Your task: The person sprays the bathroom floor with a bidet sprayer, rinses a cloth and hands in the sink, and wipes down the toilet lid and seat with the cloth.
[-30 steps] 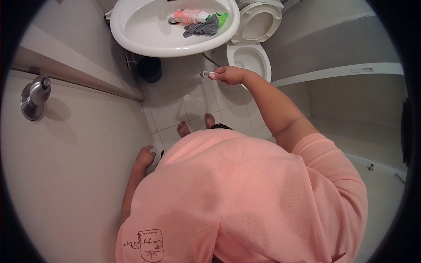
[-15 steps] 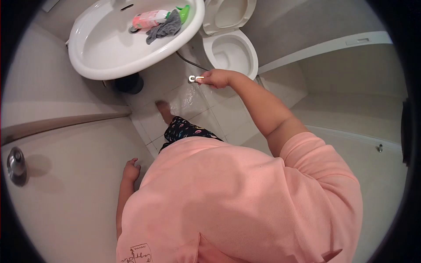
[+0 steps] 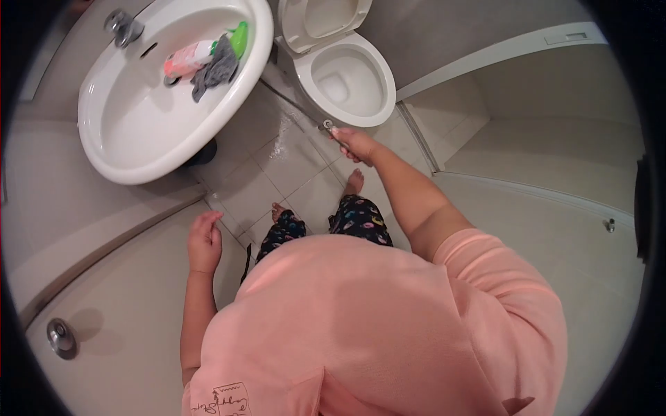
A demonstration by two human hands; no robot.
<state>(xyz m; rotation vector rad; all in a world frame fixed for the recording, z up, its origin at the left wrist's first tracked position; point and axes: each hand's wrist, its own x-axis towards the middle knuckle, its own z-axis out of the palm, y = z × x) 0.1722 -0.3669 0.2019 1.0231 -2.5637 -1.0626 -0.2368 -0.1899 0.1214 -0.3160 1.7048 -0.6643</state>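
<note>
My right hand (image 3: 355, 146) is closed around a bidet sprayer (image 3: 328, 125), whose round white head pokes out past my fingers in front of the toilet bowl. A grey hose (image 3: 286, 98) runs from the wall side by the sink toward it. The toilet (image 3: 383, 83) stands just beyond this hand, lid and seat raised. My left hand (image 3: 205, 243) hangs at my side near the door, holding nothing, with its fingers loosely bent and apart. Wet, shiny patches mark the tiled floor (image 3: 281, 139) between sink and toilet.
The white sink (image 3: 100, 149) at upper left holds a pink-and-white spray bottle (image 3: 187, 59) with a green trigger and a grey cloth (image 3: 216, 69). A faucet (image 3: 123, 29) sits on its back rim. The door with its knob (image 3: 62, 338) is at left, and a shower sill (image 3: 420, 139) at right.
My right hand has shifted slightly down and right with the sprayer, now close to the toilet front. My left hand has risen. Both feet now show, and the view has turned toward the toilet.
</note>
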